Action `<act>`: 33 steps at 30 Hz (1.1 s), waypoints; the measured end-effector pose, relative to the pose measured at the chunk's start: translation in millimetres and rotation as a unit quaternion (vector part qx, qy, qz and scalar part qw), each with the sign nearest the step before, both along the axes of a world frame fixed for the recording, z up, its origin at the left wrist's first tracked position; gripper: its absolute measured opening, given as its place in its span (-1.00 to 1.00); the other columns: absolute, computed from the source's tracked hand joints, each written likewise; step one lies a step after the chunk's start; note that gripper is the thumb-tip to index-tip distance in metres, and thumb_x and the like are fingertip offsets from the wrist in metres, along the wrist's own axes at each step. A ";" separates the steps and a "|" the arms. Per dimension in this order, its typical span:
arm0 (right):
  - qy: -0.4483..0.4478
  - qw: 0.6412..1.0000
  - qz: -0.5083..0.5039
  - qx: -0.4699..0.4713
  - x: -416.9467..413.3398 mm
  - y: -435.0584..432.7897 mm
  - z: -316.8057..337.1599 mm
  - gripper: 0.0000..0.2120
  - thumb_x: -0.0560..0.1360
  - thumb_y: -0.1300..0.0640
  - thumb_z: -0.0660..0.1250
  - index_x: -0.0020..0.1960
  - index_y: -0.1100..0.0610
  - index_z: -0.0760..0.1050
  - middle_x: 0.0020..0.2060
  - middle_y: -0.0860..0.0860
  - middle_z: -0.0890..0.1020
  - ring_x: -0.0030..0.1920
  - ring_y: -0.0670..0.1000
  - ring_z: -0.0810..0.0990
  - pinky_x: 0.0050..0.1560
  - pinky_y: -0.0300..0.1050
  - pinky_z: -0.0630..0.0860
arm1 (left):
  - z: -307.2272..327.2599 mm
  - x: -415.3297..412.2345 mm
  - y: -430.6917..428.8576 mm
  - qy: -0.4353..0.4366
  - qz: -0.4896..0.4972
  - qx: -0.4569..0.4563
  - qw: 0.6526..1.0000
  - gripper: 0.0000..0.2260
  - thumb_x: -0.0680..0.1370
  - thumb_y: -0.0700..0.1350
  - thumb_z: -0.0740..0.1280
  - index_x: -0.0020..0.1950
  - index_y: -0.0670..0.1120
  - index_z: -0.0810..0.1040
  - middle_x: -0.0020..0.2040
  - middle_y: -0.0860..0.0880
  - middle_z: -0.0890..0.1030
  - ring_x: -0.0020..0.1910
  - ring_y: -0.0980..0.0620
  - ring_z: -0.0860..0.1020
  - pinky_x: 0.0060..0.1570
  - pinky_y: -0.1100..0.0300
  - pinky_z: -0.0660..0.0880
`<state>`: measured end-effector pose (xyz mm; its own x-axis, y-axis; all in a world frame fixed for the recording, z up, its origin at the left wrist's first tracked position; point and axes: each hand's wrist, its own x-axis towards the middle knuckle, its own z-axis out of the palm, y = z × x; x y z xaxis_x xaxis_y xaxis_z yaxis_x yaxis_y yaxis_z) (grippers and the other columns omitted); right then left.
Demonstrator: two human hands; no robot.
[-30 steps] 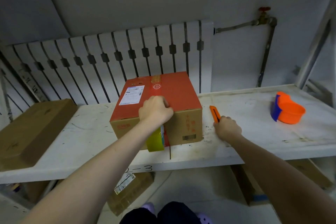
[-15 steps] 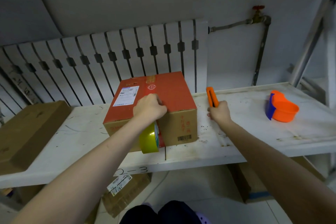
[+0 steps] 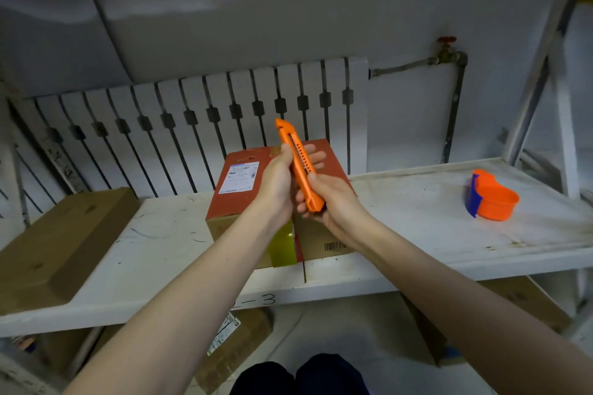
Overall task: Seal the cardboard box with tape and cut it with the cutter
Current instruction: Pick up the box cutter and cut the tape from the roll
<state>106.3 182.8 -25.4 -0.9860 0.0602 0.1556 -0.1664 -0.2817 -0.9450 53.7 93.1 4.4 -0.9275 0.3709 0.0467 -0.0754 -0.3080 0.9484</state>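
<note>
A cardboard box [image 3: 237,199] with a red top and a white shipping label stands on the white shelf [image 3: 417,234]. A yellowish roll of tape [image 3: 282,245] hangs down the box's front face. Above the box I hold an orange cutter [image 3: 296,163] with both hands, its tip pointing up and away. My right hand [image 3: 333,202] grips the cutter's lower end. My left hand [image 3: 282,176] wraps around its middle, fingers behind the body. No blade is visible at the tip.
An orange and blue tape dispenser [image 3: 491,197] sits on the shelf at the right. A plain brown box [image 3: 54,244] lies on the shelf's left end. A white radiator [image 3: 192,125] and a pipe with a red valve [image 3: 447,51] stand behind. More boxes [image 3: 237,343] lie under the shelf.
My right hand lifted the cutter off the shelf and brought it over the box. My left hand let go of the tape roll and took hold of the cutter too.
</note>
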 end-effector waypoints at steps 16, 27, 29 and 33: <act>-0.122 0.984 -0.093 0.096 -1.6 -24.4 5.2 -0.53 0.52 -0.26 0.14 -0.27 0.11 0.49 -0.50 0.01 0.49 -0.54 -0.09 0.43 -0.50 -0.29 0.37 | -4.6 2.3 -36.0 0.022 -0.042 -0.062 0.997 -0.70 0.66 -0.05 0.03 0.14 -0.14 0.50 0.01 -0.10 0.64 -0.07 -0.01 0.60 -0.17 0.16 0.52; -0.041 0.987 -0.013 0.152 -6.7 -23.9 -0.1 -0.73 0.61 0.00 0.14 -0.08 0.15 0.51 -0.32 0.05 0.59 -0.45 -0.07 0.57 -0.40 -0.24 0.53 | -2.2 0.9 -42.4 0.012 -0.009 -0.081 0.997 -0.74 0.65 -0.07 0.07 0.02 -0.10 0.54 -0.07 -0.03 0.64 -0.14 0.05 0.58 -0.10 0.15 0.47; -0.033 0.979 -0.073 0.190 -14.9 -17.5 -2.2 -0.79 0.61 0.03 0.16 -0.07 0.13 0.48 -0.30 0.03 0.58 -0.40 -0.08 0.57 -0.39 -0.27 0.52 | -2.8 0.5 -44.5 0.049 0.075 -0.185 0.979 -0.80 0.64 -0.04 0.11 0.05 -0.07 0.50 -0.10 0.03 0.57 -0.15 0.09 0.52 -0.20 0.21 0.41; 0.013 0.888 -0.178 0.425 -34.3 -1.9 -7.8 -0.82 0.60 0.02 0.16 0.00 0.13 0.42 -0.25 -0.03 0.53 -0.30 -0.09 0.50 -0.38 -0.35 0.35 | -19.7 3.2 -57.5 0.025 0.200 -0.336 0.920 -0.79 0.60 0.03 0.19 0.10 -0.07 0.47 0.00 -0.01 0.53 0.05 -0.06 0.48 0.00 0.12 0.36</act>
